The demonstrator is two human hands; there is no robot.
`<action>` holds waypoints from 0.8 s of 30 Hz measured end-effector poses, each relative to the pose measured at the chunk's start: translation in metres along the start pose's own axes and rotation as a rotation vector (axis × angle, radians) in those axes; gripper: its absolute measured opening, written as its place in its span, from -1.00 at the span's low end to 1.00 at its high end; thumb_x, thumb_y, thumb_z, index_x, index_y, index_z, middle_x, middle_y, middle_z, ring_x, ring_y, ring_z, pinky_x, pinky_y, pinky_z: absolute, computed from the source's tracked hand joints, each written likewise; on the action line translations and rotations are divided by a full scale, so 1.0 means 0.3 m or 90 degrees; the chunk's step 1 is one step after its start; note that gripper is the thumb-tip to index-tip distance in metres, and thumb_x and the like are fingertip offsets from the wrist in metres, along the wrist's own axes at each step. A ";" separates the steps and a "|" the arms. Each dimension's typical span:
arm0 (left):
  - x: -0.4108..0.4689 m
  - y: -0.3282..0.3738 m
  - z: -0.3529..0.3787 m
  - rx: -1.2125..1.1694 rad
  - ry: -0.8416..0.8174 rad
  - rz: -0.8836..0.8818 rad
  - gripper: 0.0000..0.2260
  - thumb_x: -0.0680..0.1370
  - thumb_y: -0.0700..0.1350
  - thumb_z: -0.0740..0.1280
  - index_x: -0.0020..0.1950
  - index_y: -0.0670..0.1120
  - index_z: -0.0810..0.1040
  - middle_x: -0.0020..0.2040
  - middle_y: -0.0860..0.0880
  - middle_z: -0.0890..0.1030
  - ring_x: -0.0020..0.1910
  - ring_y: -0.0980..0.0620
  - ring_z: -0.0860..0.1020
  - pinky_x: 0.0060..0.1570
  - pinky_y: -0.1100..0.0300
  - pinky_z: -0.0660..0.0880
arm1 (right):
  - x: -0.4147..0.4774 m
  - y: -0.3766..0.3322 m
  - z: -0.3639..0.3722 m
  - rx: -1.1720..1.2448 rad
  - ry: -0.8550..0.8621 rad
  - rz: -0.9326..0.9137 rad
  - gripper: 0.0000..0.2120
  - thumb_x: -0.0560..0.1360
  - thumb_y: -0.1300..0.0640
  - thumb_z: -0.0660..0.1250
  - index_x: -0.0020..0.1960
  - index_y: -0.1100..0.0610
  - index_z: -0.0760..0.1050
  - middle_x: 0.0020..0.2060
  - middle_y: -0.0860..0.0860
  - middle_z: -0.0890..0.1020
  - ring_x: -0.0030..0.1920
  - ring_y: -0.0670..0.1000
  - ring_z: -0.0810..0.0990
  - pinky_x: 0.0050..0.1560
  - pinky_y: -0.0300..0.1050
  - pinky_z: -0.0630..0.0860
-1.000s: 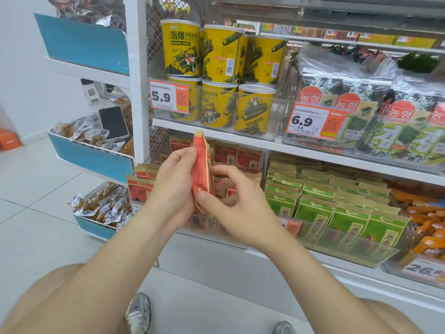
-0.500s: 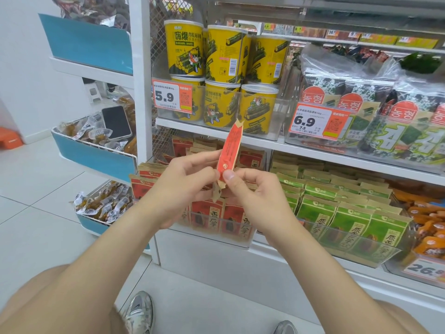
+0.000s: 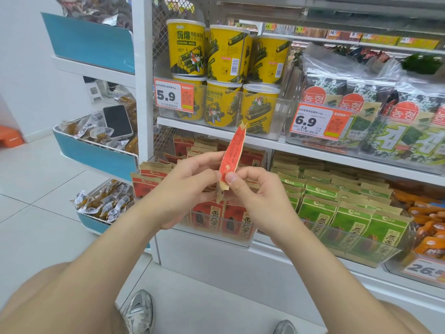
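In the head view, a person crouches before a white store shelf (image 3: 216,137). Both hands hold one thin red and brown paper snack packet (image 3: 232,155) in the air, in front of the shelf edge. The packet is seen almost from its edge, and its top leans to the right. The left hand (image 3: 187,186) pinches its lower part with curled fingertips. The right hand (image 3: 257,198) pinches the same lower end between thumb and forefinger.

Just below the hands, a clear plastic tray (image 3: 243,239) holds more red packets standing in rows. Green packets of the same kind (image 3: 349,213) stand to the right of it.

I judge that the packet is being straightened before it is put in the tray. The next move would need one hand to release it, and the other to lower it upright into a free gap with the front side facing outward.
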State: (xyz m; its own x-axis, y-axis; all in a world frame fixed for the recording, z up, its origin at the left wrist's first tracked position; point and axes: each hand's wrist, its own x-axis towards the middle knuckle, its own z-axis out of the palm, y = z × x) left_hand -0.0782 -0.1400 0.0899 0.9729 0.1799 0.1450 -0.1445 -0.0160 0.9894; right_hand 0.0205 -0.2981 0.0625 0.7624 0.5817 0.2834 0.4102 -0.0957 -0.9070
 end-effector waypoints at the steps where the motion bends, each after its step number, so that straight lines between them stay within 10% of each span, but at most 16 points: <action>1: 0.000 -0.001 0.002 -0.026 0.003 -0.011 -0.68 0.74 -0.28 0.21 0.42 -0.08 0.60 0.13 -0.15 0.68 0.05 0.00 0.68 0.13 0.02 0.63 | 0.000 -0.001 0.000 -0.043 0.023 -0.010 -0.67 0.49 -0.37 0.45 -0.11 -0.11 0.68 0.17 -0.06 0.63 0.11 0.03 0.72 0.16 0.04 0.68; 4: -0.009 -0.012 0.015 -0.064 -0.022 -0.047 -0.81 0.72 -0.06 0.35 0.25 -0.15 0.53 -0.05 -0.20 0.55 -0.11 -0.08 0.58 0.14 -0.13 0.55 | -0.022 -0.024 0.003 -0.193 0.135 -0.054 -0.54 0.28 -0.39 0.58 -0.21 -0.03 0.55 0.02 -0.13 0.49 -0.01 -0.20 0.58 -0.02 -0.26 0.54; 8: -0.008 -0.028 0.038 -0.012 0.005 -0.058 -0.73 0.70 -0.03 0.36 0.23 -0.22 0.45 0.02 -0.25 0.68 -0.05 -0.13 0.63 0.05 -0.05 0.65 | -0.046 -0.043 0.009 -0.388 0.133 -0.153 -0.36 0.25 -0.37 0.59 0.03 -0.07 0.32 0.04 -0.11 0.34 -0.15 -0.02 0.52 -0.25 0.07 0.57; 14: -0.005 -0.017 -0.006 0.219 0.083 0.038 -0.82 0.74 -0.03 0.32 0.25 -0.07 0.64 0.03 -0.02 0.79 -0.02 -0.05 0.77 -0.12 0.06 0.73 | -0.010 -0.043 -0.066 -0.239 0.115 -0.123 -0.05 0.42 -0.27 0.60 0.61 -0.21 0.10 0.38 -0.08 0.27 0.21 -0.27 0.43 0.21 -0.25 0.51; 19: 0.002 -0.024 -0.026 0.391 0.064 0.134 -0.77 0.72 0.01 0.34 0.33 0.14 0.71 0.10 0.20 0.76 0.14 0.17 0.70 0.16 -0.04 0.67 | 0.017 -0.064 -0.105 -0.119 0.105 -0.028 -0.57 0.44 -0.15 0.64 0.21 -0.06 0.60 0.06 -0.12 0.72 0.04 -0.21 0.69 0.14 0.00 0.69; 24: -0.001 -0.011 -0.002 0.259 0.202 0.207 -0.80 0.57 -0.06 0.55 0.18 0.04 0.74 0.07 0.12 0.76 0.11 0.15 0.72 0.01 0.10 0.70 | 0.034 -0.074 -0.121 0.075 0.124 0.007 -0.75 0.45 0.03 0.65 0.02 0.12 0.69 -0.15 0.01 0.80 -0.11 0.01 0.80 -0.08 0.03 0.73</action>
State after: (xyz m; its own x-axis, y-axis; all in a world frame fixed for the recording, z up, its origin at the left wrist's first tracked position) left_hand -0.0780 -0.1395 0.0866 0.7803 0.3866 0.4916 -0.2828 -0.4830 0.8287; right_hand 0.0372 -0.3193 0.0968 0.8533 0.4135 0.3177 0.3490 -0.0001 -0.9371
